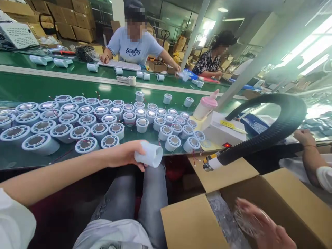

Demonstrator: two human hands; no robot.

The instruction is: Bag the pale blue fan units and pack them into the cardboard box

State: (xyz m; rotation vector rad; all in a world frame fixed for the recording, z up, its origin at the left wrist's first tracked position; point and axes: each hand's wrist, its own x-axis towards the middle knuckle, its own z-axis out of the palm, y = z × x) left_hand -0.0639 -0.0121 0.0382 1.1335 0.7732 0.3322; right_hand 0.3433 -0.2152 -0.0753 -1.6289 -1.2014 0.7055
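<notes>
Currently you're gripping the tube (149, 154) with left hand (124, 154) fingers wrapped around its side above your lap — looks light, rigid, smooth plastic — while right hand (261, 224), blurred, fingers spread, is reaching into the box (293, 200).

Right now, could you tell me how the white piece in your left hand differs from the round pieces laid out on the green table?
The white piece is held in the left hand over the lap, tipped on its side; the round pieces stand upright on the green table. The white piece shows a plain smooth wall; the round pieces show slotted rims, and some have red wires. Both are pale and cylindrical.
</notes>
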